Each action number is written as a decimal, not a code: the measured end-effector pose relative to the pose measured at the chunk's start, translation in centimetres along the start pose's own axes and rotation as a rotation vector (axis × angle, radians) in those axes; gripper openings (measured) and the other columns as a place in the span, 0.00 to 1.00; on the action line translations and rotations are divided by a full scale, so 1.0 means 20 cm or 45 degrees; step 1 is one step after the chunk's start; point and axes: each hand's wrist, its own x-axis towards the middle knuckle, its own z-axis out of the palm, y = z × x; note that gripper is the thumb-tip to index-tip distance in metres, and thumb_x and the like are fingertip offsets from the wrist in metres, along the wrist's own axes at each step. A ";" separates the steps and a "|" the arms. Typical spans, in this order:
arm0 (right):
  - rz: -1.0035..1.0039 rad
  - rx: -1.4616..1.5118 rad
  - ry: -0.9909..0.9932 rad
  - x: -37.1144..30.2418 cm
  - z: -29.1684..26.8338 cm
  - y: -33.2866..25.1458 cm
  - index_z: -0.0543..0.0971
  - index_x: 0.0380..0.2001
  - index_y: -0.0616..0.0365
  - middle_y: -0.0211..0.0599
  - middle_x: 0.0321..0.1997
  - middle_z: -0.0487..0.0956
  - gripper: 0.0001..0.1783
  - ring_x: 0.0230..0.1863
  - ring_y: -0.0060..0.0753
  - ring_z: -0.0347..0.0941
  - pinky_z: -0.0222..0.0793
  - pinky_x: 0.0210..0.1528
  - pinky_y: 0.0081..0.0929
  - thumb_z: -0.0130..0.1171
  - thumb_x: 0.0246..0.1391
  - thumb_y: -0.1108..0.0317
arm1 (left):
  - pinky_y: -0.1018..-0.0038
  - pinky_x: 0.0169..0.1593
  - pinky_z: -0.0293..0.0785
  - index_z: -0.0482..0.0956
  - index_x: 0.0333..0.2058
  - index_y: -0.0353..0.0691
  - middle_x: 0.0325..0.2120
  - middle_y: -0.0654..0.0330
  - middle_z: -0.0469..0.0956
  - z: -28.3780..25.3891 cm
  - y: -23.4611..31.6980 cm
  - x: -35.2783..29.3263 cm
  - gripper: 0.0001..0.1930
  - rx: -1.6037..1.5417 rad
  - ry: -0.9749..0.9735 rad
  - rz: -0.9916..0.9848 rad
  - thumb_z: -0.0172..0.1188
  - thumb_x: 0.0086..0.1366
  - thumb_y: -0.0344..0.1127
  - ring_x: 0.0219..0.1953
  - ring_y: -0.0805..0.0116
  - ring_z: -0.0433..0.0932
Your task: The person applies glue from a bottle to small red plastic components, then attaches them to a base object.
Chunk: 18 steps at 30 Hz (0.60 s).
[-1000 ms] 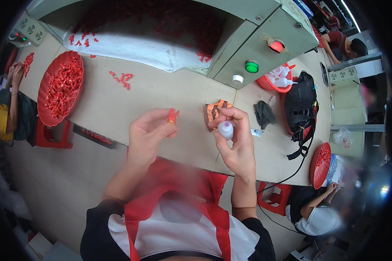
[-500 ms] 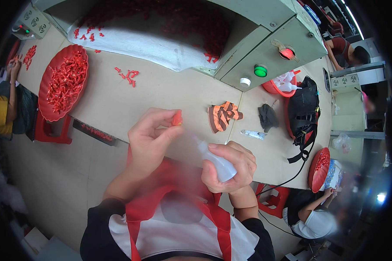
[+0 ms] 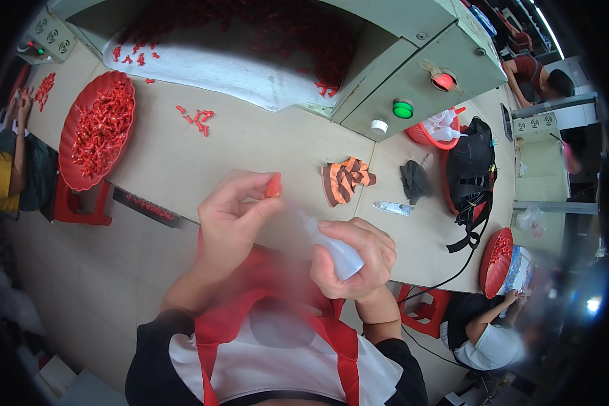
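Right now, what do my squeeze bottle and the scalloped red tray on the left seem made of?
The squeeze bottle looks like smooth plastic, judging by its milky, pale wall. The scalloped red tray seems molded plastic, slightly glossy, given its fluted rim.

Small red piece (image 3: 273, 185), pinched upright just left of the frame's centre, translucent squeeze bottle (image 3: 344, 258), gripped below and right of centre, tilted toward upper left

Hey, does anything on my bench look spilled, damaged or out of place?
Nothing looks plainly damaged. A few red pieces lie loose on the bench, apart from the red dish where many are heaped, so they look stray. The striped cloth farther right lies crumpled, but that may be normal.
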 end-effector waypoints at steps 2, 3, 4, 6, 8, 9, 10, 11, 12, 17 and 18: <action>0.021 0.006 0.002 0.00 0.00 0.00 0.77 0.28 0.60 0.35 0.20 0.75 0.15 0.16 0.31 0.70 0.66 0.20 0.20 0.62 0.28 0.76 | 0.79 0.38 0.77 0.74 0.39 0.27 0.35 0.57 0.72 0.00 0.00 0.00 0.14 -0.009 -0.011 -0.007 0.58 0.51 0.17 0.35 0.73 0.74; 0.017 0.031 0.009 0.00 0.00 0.00 0.77 0.28 0.60 0.35 0.20 0.75 0.15 0.16 0.31 0.70 0.66 0.19 0.20 0.62 0.28 0.76 | 0.79 0.38 0.76 0.74 0.39 0.28 0.35 0.57 0.72 0.00 0.00 0.00 0.14 -0.018 -0.017 -0.031 0.58 0.51 0.17 0.35 0.73 0.74; 0.013 0.055 0.016 0.00 0.00 0.00 0.77 0.28 0.60 0.35 0.20 0.75 0.15 0.16 0.31 0.70 0.66 0.19 0.21 0.62 0.28 0.76 | 0.79 0.38 0.76 0.74 0.39 0.28 0.35 0.57 0.72 0.00 0.00 0.00 0.14 -0.026 -0.022 -0.054 0.58 0.51 0.17 0.35 0.73 0.74; 0.013 0.055 0.019 0.01 0.00 0.00 0.77 0.28 0.59 0.35 0.20 0.75 0.15 0.16 0.31 0.70 0.66 0.19 0.21 0.62 0.28 0.76 | 0.79 0.38 0.75 0.74 0.39 0.28 0.35 0.57 0.73 -0.01 0.01 0.00 0.14 -0.029 -0.036 -0.065 0.58 0.52 0.17 0.35 0.73 0.74; 0.013 0.056 0.023 0.01 0.00 0.00 0.77 0.29 0.59 0.35 0.20 0.75 0.16 0.16 0.31 0.70 0.66 0.19 0.21 0.62 0.28 0.76 | 0.79 0.38 0.75 0.74 0.40 0.28 0.34 0.58 0.73 0.00 0.01 0.00 0.14 -0.031 -0.050 -0.074 0.58 0.52 0.18 0.35 0.74 0.74; 0.016 0.056 0.005 0.01 -0.01 0.00 0.77 0.29 0.59 0.35 0.20 0.75 0.16 0.16 0.31 0.70 0.66 0.19 0.21 0.62 0.29 0.76 | 0.78 0.38 0.74 0.74 0.40 0.28 0.34 0.58 0.74 0.00 0.01 0.00 0.14 -0.049 -0.047 -0.079 0.58 0.52 0.18 0.35 0.74 0.74; 0.019 0.057 -0.013 0.01 -0.01 0.00 0.77 0.29 0.59 0.35 0.21 0.75 0.16 0.16 0.32 0.70 0.66 0.19 0.21 0.62 0.29 0.76 | 0.78 0.38 0.74 0.73 0.40 0.28 0.33 0.58 0.74 0.00 0.01 0.00 0.13 -0.068 -0.045 -0.085 0.58 0.53 0.18 0.34 0.74 0.75; 0.020 0.056 -0.007 0.01 -0.01 0.01 0.77 0.29 0.59 0.35 0.21 0.75 0.16 0.16 0.32 0.70 0.66 0.19 0.21 0.62 0.29 0.76 | 0.78 0.38 0.74 0.73 0.40 0.28 0.33 0.58 0.74 0.01 0.01 0.00 0.13 -0.066 -0.050 -0.084 0.58 0.53 0.18 0.34 0.74 0.75; -0.063 0.050 -0.018 0.02 -0.01 0.02 0.74 0.29 0.63 0.36 0.20 0.75 0.16 0.15 0.30 0.68 0.65 0.19 0.20 0.58 0.28 0.77 | 0.80 0.34 0.73 0.73 0.39 0.27 0.32 0.58 0.73 0.02 0.01 0.01 0.13 -0.074 -0.032 -0.068 0.57 0.52 0.17 0.32 0.74 0.74; -0.133 0.029 -0.020 0.02 -0.02 0.04 0.72 0.29 0.67 0.37 0.20 0.75 0.16 0.14 0.28 0.67 0.64 0.18 0.19 0.55 0.28 0.79 | 0.82 0.31 0.73 0.73 0.38 0.27 0.31 0.59 0.73 0.04 0.02 0.01 0.13 -0.087 -0.021 -0.070 0.56 0.52 0.15 0.30 0.75 0.74; -0.141 0.034 -0.005 0.02 -0.02 0.04 0.72 0.29 0.67 0.37 0.20 0.75 0.16 0.14 0.28 0.67 0.64 0.18 0.19 0.54 0.28 0.79 | 0.83 0.31 0.72 0.73 0.38 0.27 0.31 0.59 0.73 0.04 0.02 0.01 0.13 -0.084 -0.019 -0.066 0.56 0.52 0.15 0.30 0.75 0.74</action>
